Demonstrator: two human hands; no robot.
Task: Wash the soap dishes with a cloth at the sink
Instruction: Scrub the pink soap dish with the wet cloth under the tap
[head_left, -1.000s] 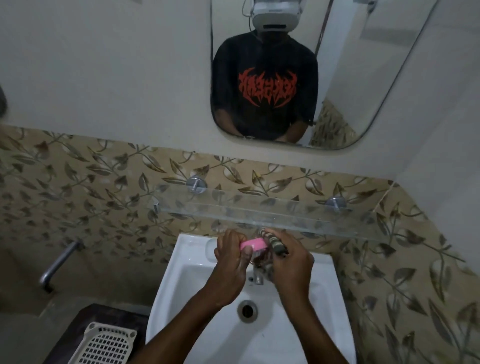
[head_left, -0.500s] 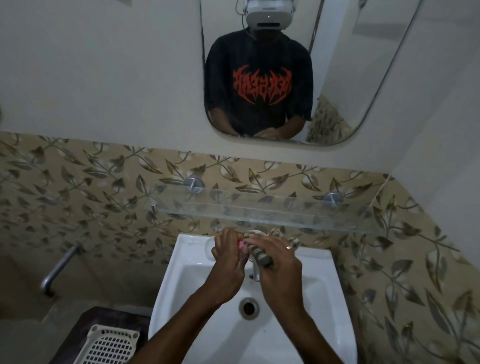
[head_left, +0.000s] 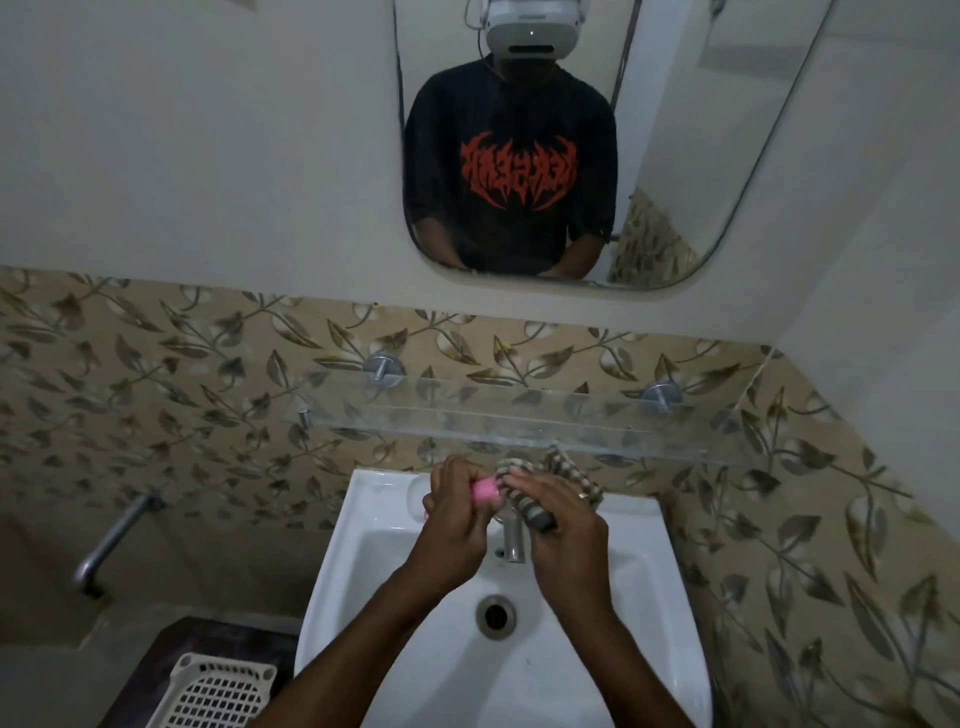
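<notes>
Over the back of the white sink (head_left: 395, 561), my left hand (head_left: 452, 530) is closed around a pink soap dish (head_left: 485, 489), of which only a small part shows between my fingers. My right hand (head_left: 563, 530) grips a striped grey-and-cream cloth (head_left: 524, 499) and presses it against the dish's right side. More of the cloth bunches up behind my knuckles. The two hands touch just above the metal tap (head_left: 513, 538). I cannot tell whether water is running.
A glass shelf (head_left: 519, 421) juts out just above my hands, under a wall mirror (head_left: 675, 156). The drain (head_left: 496, 616) lies below the tap. A white plastic basket (head_left: 218, 693) sits on a dark surface lower left, and a metal pipe (head_left: 111, 540) sticks from the left wall.
My right hand has slid the cloth back and forth over the pink dish, which was more exposed one second ago. The camera has tilted slightly.
</notes>
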